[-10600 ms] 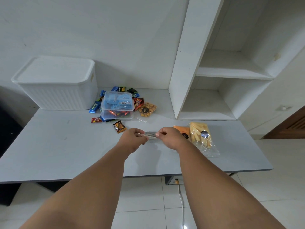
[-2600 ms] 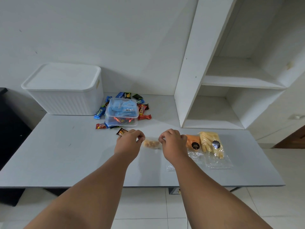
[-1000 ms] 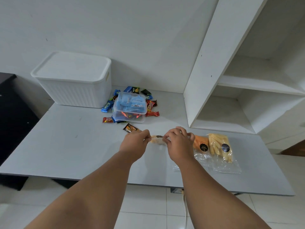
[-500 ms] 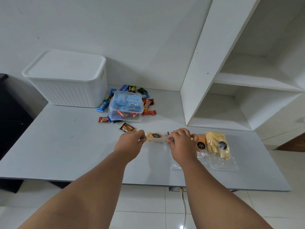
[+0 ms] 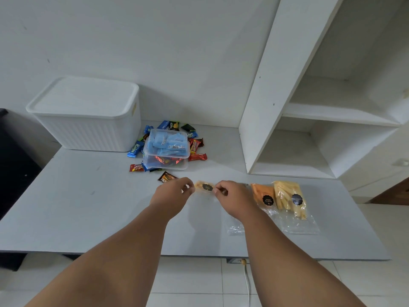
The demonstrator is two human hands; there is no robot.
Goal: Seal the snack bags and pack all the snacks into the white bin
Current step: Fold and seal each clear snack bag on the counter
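we note white bin [image 5: 88,120], lidded, back left on table [image 5: 88,207]. clear tubs [image 5: 166,151] beside it hold blue and red packets. left hand [image 5: 171,194] and right hand [image 5: 232,197] each pinch an end of the snack bag [image 5: 204,187], mid-table.

"Kalpa" stands in white letters on the blue wrapper [image 5: 133,149] just right of the white bin [image 5: 88,129]. A second blue wrapper [image 5: 192,135] at the far right of the pile shows only "alpa". The red wrapper [image 5: 136,167] at the pile's near left reads "Beng" in part. The brown sachet [image 5: 166,176] bears pale letters too blurred to read. The round black sticker [image 5: 207,187] on the small snack bag [image 5: 200,185], the second sticker [image 5: 267,200] on the orange snack bag [image 5: 259,190] and the third sticker [image 5: 296,199] on the yellow snack bag [image 5: 285,191] carry print too small to read
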